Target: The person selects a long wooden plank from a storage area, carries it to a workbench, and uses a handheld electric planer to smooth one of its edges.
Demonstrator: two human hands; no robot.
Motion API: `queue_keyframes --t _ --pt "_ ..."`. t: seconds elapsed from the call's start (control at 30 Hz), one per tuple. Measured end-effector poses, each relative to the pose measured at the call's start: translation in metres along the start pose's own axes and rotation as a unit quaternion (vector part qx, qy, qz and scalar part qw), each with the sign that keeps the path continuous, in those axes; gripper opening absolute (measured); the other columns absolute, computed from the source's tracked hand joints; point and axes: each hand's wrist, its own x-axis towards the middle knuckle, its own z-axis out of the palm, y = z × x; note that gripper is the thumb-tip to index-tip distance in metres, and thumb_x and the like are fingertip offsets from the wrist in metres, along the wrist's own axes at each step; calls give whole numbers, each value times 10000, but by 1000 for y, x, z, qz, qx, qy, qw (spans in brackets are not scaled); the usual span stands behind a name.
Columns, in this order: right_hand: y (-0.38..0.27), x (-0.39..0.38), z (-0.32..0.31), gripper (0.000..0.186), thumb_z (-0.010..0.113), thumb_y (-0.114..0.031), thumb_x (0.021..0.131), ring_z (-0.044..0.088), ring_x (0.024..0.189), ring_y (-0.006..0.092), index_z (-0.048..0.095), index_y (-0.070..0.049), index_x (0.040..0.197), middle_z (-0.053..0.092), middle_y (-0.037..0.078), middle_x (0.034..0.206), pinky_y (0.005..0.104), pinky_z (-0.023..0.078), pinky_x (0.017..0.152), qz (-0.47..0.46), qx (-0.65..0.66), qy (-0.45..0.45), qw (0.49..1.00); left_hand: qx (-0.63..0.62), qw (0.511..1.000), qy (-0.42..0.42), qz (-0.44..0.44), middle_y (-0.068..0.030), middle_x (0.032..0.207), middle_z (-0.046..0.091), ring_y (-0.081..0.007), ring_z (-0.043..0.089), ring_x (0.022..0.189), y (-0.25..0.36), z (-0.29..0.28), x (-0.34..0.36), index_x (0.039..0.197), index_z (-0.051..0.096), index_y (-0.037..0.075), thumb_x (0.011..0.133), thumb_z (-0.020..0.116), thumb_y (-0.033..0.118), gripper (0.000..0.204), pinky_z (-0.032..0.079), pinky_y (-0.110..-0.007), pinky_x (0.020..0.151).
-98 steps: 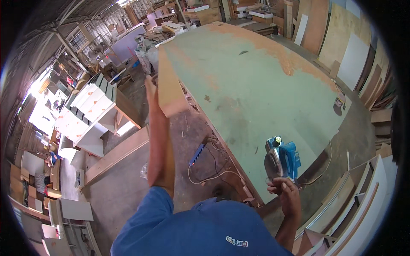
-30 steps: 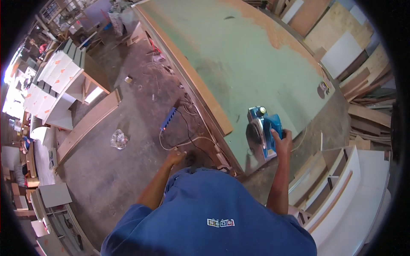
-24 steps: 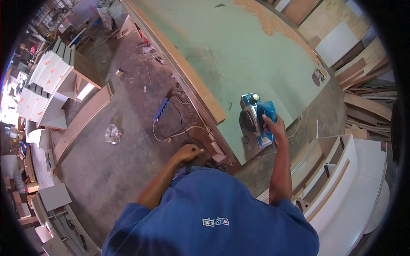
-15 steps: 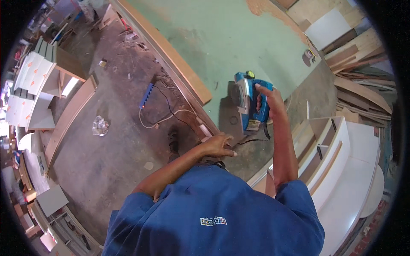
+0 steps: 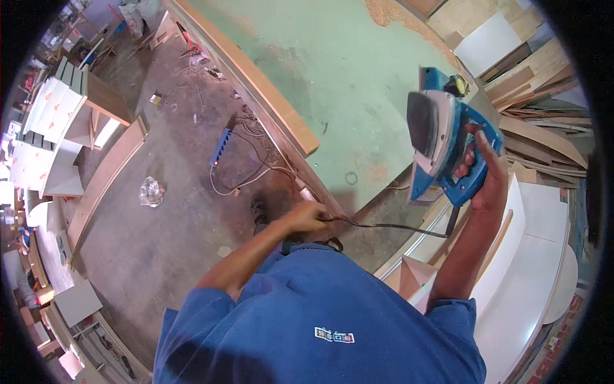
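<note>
In my right hand [image 5: 483, 163] is a blue electric planer [image 5: 441, 131], its handle wrapped by my fingers. I hold it raised and tilted to the right of the green tabletop [image 5: 320, 83], with its grey side cover showing. A dark power cord [image 5: 390, 226] runs from the back of the planer across to my left hand [image 5: 307, 216]. The left fingers are closed around that cord, close in front of my body. Along the tabletop's left edge lies a long wooden board [image 5: 281, 105], its near end just beyond my left hand.
On the floor at left are a blue power strip [image 5: 220, 147] with a pale cable, a crumpled clear plastic piece [image 5: 151, 191] and a curved panel [image 5: 105, 179]. White cabinet parts [image 5: 511, 269] stand at right. Wood offcuts [image 5: 543, 137] are stacked beyond them. Shavings [image 5: 390, 13] lie on the far tabletop.
The planer has been lifted from over the tabletop's near part, moving right and turning in my right hand. My left hand, earlier with fingers apart, has closed on the cord, which is now stretched out.
</note>
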Motion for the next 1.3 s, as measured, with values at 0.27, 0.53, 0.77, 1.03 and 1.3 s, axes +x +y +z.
queue_keyframes --t 0.27,0.53,0.77,1.03,1.3 --pt "102 25 23 330 813 -351 850 533 460 115 674 -52 869 567 11 590 270 412 450 129 -233 -75 961 259 910 207 -250 -225 798 691 -453 678 788 -161 -90 -150 793 694 61 778 815 413 373 498 -538 672" --pt "182 11 65 373 836 -344 843 531 482 96 682 -13 922 570 0 592 275 410 455 201 -250 -118 940 183 893 224 -346 -228 796 698 -442 690 798 -159 -88 -179 824 692 39 793 834 317 314 519 -518 682" --pt "194 28 90 467 851 -392 825 567 543 101 711 9 1019 639 20 694 279 452 501 216 -304 -163 914 106 896 216 -372 -194 802 712 -420 704 804 -165 -86 -177 868 686 48 799 830 335 328 531 -500 695" --pt "198 44 113 591 860 -449 811 624 603 133 717 17 1143 716 76 810 313 506 553 210 -327 -190 901 138 878 205 -409 -216 869 720 -419 707 852 -184 -76 -183 960 709 35 789 826 327 358 544 -487 739" --pt "215 56 133 582 850 -449 819 621 588 133 720 34 1115 712 90 796 301 499 542 169 -324 -182 913 125 868 216 -429 -237 900 730 -391 725 899 -194 -63 -193 1110 730 15 812 818 404 498 562 -470 771"
